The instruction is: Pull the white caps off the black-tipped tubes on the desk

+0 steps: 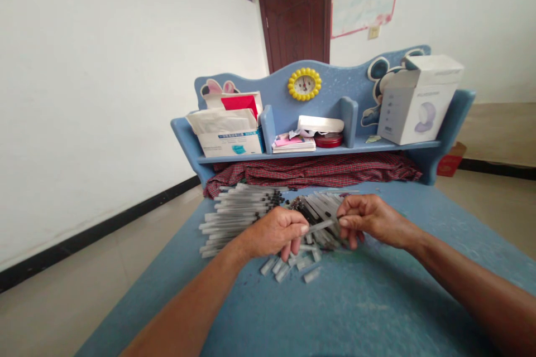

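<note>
My left hand (277, 232) and my right hand (368, 217) meet over the blue desk (335, 301), both pinching one thin grey pen tube (320, 227) between them. A stacked pile of grey pen tubes (238, 212) lies to the left of my left hand. A looser heap of tubes with dark tips (314, 206) lies just behind and under my hands. Several short grey caps (288, 268) lie scattered on the desk below my left hand.
A red checked cloth (314, 170) lies behind the piles under a blue shelf (318, 150). The shelf holds a mask box (230, 139), papers, a red tin (329, 140), a white carton (416, 100) and a yellow clock (304, 84). A brown door (297, 17) stands behind.
</note>
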Available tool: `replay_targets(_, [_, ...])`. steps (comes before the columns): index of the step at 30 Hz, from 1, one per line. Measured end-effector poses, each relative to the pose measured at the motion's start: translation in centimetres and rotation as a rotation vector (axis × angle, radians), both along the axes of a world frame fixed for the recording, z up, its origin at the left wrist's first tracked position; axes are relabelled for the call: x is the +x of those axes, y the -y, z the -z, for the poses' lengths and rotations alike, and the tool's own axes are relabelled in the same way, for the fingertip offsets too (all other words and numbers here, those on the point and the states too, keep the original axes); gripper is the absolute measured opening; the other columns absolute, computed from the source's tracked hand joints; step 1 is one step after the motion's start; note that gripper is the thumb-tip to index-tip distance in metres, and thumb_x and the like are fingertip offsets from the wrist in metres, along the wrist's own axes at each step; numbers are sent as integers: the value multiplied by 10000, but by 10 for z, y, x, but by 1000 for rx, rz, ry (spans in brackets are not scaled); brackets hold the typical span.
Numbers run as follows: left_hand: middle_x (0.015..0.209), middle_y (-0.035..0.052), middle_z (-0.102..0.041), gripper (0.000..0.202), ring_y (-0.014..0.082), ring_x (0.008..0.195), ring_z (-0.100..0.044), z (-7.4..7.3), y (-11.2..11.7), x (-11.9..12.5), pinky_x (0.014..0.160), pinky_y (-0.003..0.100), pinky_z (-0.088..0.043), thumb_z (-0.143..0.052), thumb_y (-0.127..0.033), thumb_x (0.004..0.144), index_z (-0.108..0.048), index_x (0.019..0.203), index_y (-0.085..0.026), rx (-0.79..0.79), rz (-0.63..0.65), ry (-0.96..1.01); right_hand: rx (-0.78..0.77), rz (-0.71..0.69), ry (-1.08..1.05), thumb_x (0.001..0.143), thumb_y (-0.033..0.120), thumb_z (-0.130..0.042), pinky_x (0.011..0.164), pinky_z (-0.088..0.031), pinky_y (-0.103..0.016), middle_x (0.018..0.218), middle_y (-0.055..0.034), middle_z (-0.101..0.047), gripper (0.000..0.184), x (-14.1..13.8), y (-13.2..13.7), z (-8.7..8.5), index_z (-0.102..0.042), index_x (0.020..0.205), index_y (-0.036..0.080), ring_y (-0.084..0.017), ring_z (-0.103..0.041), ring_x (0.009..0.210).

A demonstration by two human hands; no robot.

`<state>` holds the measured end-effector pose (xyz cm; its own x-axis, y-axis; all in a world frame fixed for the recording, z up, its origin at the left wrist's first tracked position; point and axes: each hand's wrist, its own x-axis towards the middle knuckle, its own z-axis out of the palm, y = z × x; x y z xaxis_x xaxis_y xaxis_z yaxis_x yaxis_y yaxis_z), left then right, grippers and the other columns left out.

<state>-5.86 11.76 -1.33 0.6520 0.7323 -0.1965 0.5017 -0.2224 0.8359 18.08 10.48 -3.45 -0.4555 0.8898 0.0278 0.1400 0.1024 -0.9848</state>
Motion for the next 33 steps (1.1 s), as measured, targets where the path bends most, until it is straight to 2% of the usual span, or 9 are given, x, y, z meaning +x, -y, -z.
replay_targets(4, [544,-29,-583,210,46,362,-485,0,-1,0,354,117,-297,-450,-290,870,-567,861,-116,3,-17,20,23,54,-82,738,392,-642,408,-377,-197,640,-4,-654,278,-5,1,-1,-492,815,170,-106,-600,465])
replay_targets(10, [549,-22,-584,199,52,365,-476,4,1,3,368,129,-317,-448,-272,867,-568,855,-114,20,12,17,31,98,-125,709,324,-646,407,-369,-198,565,23,-622,234,-16,3,5,-495,804,171,-96,-563,424])
replay_targets(14, [558,-22,-581,210,55,379,-471,0,1,2,382,139,-320,-457,-284,852,-576,862,-112,47,-5,2,36,137,-132,676,283,-659,396,-355,-199,511,43,-595,225,-13,-1,6,-499,792,176,-91,-541,398])
replay_targets(20, [545,-30,-581,227,59,377,-464,-16,-18,-26,394,149,-311,-510,-333,797,-580,830,-120,109,-119,-59,159,454,-219,615,314,-721,399,-397,-230,527,20,-605,298,11,-16,-1,-503,772,185,-113,-545,408])
replay_targets(23, [532,-31,-580,228,65,370,-466,-18,-33,-44,387,152,-293,-514,-348,772,-564,793,-127,131,-201,-98,223,555,-210,639,315,-697,390,-394,-230,566,5,-614,281,16,-20,-1,-491,781,188,-118,-549,418])
replay_targets(26, [515,-35,-567,224,68,366,-459,-16,-40,-51,397,161,-302,-500,-356,755,-543,718,-139,185,-296,-136,400,591,-67,716,310,-628,427,-417,-233,531,28,-569,199,9,-15,4,-496,803,190,-123,-550,438])
replay_targets(29, [516,-36,-560,232,72,369,-449,-13,-38,-45,408,173,-312,-485,-364,744,-539,682,-148,229,-328,-150,724,589,261,794,249,-540,518,-445,-241,592,12,-590,80,-4,-3,10,-544,840,183,-126,-575,509])
replay_targets(31, [530,-33,-563,242,78,380,-451,-12,-34,-38,411,180,-315,-480,-375,742,-549,692,-149,236,-298,-149,944,512,478,830,195,-478,562,-443,-249,661,-19,-620,94,-12,6,14,-566,857,175,-134,-591,563])
replay_targets(33, [535,-32,-560,249,83,384,-453,-11,-30,-33,411,185,-320,-473,-379,745,-555,709,-147,228,-264,-154,1093,386,599,853,156,-426,578,-434,-254,693,-39,-631,145,-18,13,17,-570,860,168,-144,-599,598])
